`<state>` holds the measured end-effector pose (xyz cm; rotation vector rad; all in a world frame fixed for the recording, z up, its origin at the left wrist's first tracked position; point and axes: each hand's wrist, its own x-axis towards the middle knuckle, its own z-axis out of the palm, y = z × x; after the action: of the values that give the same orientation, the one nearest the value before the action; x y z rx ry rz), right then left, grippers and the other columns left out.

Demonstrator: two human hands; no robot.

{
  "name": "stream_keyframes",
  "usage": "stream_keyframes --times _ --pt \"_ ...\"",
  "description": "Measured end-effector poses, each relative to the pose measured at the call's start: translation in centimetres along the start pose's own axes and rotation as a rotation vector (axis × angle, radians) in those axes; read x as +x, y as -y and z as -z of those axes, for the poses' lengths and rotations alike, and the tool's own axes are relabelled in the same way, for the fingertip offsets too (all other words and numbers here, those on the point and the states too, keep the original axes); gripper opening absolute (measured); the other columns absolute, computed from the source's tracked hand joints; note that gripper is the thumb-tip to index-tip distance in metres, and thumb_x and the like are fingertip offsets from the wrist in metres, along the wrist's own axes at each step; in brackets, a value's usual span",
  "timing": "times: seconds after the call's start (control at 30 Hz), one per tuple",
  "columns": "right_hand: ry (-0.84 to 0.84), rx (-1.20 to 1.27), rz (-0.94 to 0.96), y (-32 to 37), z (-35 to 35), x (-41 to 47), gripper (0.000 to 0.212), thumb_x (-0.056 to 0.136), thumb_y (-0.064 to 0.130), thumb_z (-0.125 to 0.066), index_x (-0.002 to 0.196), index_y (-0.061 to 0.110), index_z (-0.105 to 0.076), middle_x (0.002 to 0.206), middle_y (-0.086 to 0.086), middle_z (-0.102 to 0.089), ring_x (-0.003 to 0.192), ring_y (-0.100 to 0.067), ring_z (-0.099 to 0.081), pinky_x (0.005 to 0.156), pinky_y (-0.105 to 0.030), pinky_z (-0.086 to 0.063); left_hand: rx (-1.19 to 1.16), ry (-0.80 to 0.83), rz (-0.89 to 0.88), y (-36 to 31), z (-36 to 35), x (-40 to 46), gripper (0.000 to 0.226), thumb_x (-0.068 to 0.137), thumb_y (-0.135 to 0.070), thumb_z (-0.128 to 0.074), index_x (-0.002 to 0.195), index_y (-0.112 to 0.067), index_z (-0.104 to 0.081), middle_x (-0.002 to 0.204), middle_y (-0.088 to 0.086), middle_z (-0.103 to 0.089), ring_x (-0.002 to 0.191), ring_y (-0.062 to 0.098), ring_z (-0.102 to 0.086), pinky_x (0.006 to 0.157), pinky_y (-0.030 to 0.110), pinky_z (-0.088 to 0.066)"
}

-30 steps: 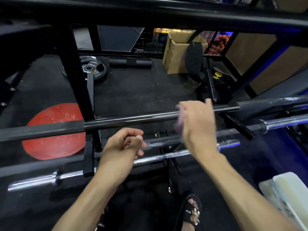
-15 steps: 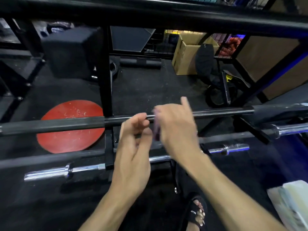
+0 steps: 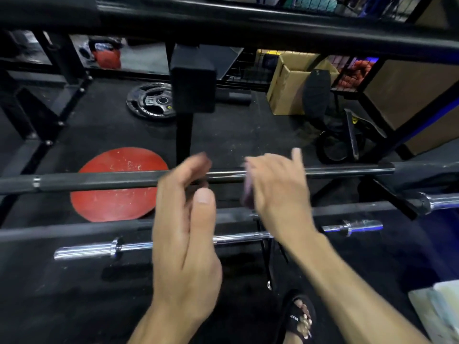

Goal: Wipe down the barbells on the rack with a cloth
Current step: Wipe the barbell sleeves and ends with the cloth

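Observation:
Several barbells lie across the black rack (image 3: 184, 135). The top one is a black barbell (image 3: 99, 181). Below it lie a dark bar (image 3: 74, 229) and a chrome barbell (image 3: 87, 249). My left hand (image 3: 186, 219) is raised edge-on in front of the black barbell, with straight fingers that hold nothing. My right hand (image 3: 278, 187) hovers at the same bar, back toward the camera. A small purplish cloth (image 3: 248, 192), blurred, shows under its curled fingers. Neither hand plainly touches a bar.
A red plate (image 3: 116, 184) and a black weight plate (image 3: 151, 101) lie on the dark floor behind the rack. A cardboard box (image 3: 290, 90) stands at the back. My sandalled foot (image 3: 298, 316) is below, and a pale object (image 3: 437, 309) sits at the lower right.
My left hand has uncurled from a loose fist and risen in front of the black barbell. My right hand stays at the bar, shifting sideways. The view has panned left.

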<state>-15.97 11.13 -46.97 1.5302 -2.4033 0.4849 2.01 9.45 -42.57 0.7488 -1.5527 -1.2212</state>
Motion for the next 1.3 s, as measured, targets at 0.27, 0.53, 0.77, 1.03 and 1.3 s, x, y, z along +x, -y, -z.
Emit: stream_keyframes --times 0.27,0.53,0.77,1.03,1.3 --pt "0.150 -0.021 0.137 -0.1 0.6 0.0 0.037 0.107 0.034 -0.034 0.121 0.034 -0.068 0.140 0.011 -0.061 0.140 -0.025 -0.047 0.124 -0.062 -0.005 0.387 -0.150 0.117 4.0 5.7 2.3 0.037 0.103 -0.023 -0.042 0.136 -0.031 -0.055 0.131 -0.012 -0.061 0.125 0.008 -0.054 0.111 0.044 -0.044" --pt "0.037 0.051 0.072 6.7 -1.9 0.4 0.047 0.104 0.033 -0.033 0.131 0.014 -0.066 0.120 0.000 -0.071 0.134 -0.031 -0.052 0.124 -0.062 -0.012 0.358 -0.141 0.121 4.7 5.1 1.2 0.047 0.100 -0.012 -0.038 0.140 -0.034 -0.049 0.141 -0.018 -0.056 0.137 0.003 -0.047 0.116 0.036 -0.038" --pt "0.101 -0.018 0.156 4.1 -1.0 0.5 0.042 0.104 0.046 -0.037 0.131 0.025 -0.062 0.127 0.007 -0.069 0.138 -0.026 -0.049 0.125 -0.060 -0.008 0.339 -0.153 0.148 4.3 5.2 0.7 0.046 0.105 -0.005 -0.037 0.142 -0.029 -0.052 0.142 -0.014 -0.055 0.132 -0.008 -0.048 0.106 0.011 -0.037" --pt "0.028 0.089 0.107 4.8 -1.4 0.2 0.050 0.106 0.043 -0.034 0.137 0.018 -0.064 0.127 0.004 -0.069 0.135 -0.026 -0.052 0.126 -0.055 -0.005 0.345 -0.122 0.101 4.3 5.3 0.1 0.042 0.106 -0.009 -0.039 0.140 -0.028 -0.055 0.139 -0.018 -0.058 0.135 0.000 -0.049 0.116 0.035 -0.039" --pt "0.028 -0.041 0.116 -3.3 1.3 -0.4 0.044 0.105 0.041 -0.041 0.138 0.022 -0.063 0.130 0.006 -0.070 0.134 -0.029 -0.054 0.125 -0.056 -0.013 0.612 0.094 -0.227 2.6 2.2 -1.0 0.044 0.096 -0.004 -0.044 0.137 -0.011 -0.060 0.141 -0.013 -0.056 0.145 0.004 -0.039 0.126 0.040 -0.020"
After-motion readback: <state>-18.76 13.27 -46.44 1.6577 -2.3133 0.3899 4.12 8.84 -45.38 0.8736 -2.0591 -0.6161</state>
